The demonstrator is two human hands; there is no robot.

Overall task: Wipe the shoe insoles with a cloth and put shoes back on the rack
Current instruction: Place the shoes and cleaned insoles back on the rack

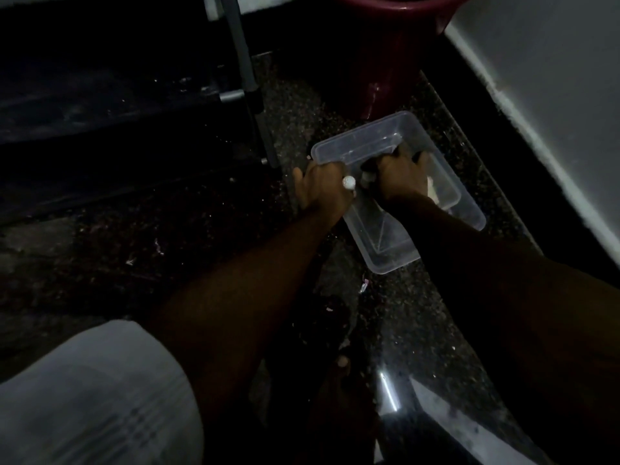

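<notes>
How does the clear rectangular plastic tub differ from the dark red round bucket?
The clear rectangular plastic tub is see-through, shallow and boxy; the dark red round bucket is opaque and taller. The left hand grips the tub's rim and the right hand is inside it; no hand touches the bucket. Both stand on the speckled floor.

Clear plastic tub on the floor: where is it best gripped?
The clear plastic tub sits upright and open, so hook fingers over its thin rim from above, on the left long side, where the left hand grips it. The right hand occupies the inside.
</notes>
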